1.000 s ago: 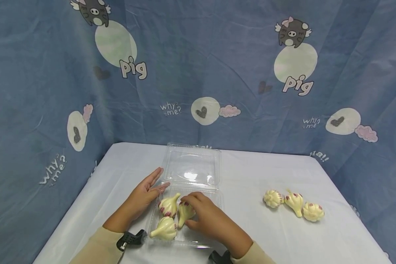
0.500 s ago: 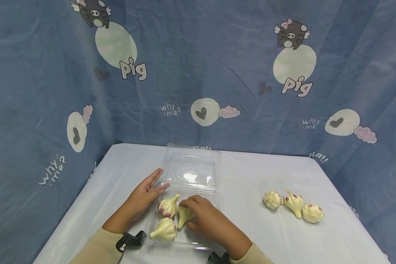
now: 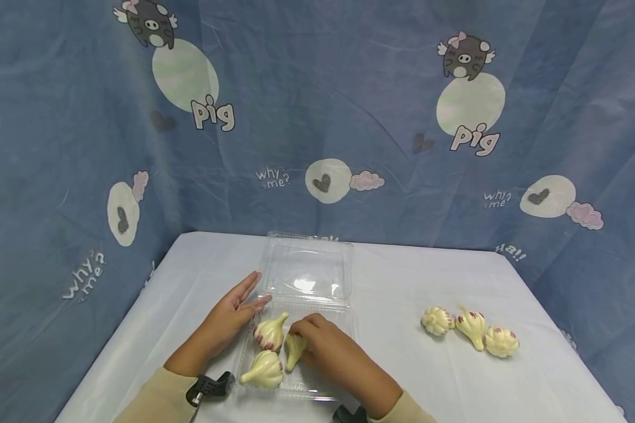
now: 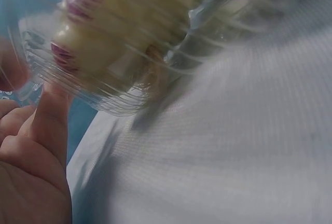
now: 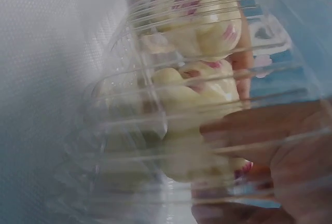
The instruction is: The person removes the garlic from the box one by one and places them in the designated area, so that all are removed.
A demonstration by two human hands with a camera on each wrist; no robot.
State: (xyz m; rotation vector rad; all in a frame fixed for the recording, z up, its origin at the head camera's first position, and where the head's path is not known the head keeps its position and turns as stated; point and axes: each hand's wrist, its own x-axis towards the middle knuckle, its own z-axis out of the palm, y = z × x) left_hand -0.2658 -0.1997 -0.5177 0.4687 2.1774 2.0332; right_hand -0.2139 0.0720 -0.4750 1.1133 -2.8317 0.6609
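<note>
Garlic (image 3: 295,351) (ylw) in clr box (image 3: 308,304)

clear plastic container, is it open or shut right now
Open: its lid lies folded back beyond the base, and the right hand holds a garlic bulb inside.

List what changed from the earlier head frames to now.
Right hand and the cream garlic-shaped bulb it grips: shifted slightly toward the near side of the clear plastic hinged container; hand now covers more of that bulb. Unchanged: left hand, two purple-marked cream bulbs inside, three more bulbs on white cloth.
</note>
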